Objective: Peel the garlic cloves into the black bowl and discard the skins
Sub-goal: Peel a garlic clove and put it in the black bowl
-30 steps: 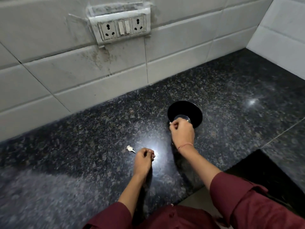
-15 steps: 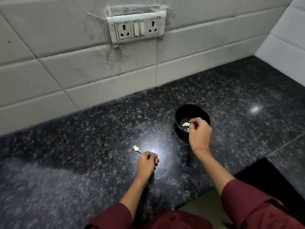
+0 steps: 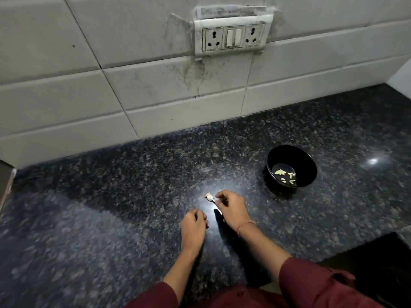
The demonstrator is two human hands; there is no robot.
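Observation:
The black bowl [image 3: 311, 172] stands on the dark granite counter to the right, with several peeled garlic cloves [image 3: 279, 172] in its bottom. A small white unpeeled garlic piece [image 3: 209, 196] lies on the counter in a bright light patch. My right hand [image 3: 233, 210] is just right of it, and its curled thumb and forefinger pinch the piece's near end. My left hand [image 3: 194, 225] rests on the counter below and left of that, fingers curled into a fist; nothing shows inside it.
A white tiled wall with a socket plate [image 3: 232, 36] runs along the back of the granite counter [image 3: 111, 218]. The counter's front edge drops into a dark gap [image 3: 378, 263] at the lower right. My maroon sleeves fill the bottom of the view.
My right hand left the bowl, where it dropped a clove, and moved left and down to the garlic piece on the counter. My left hand stayed fisted in place.

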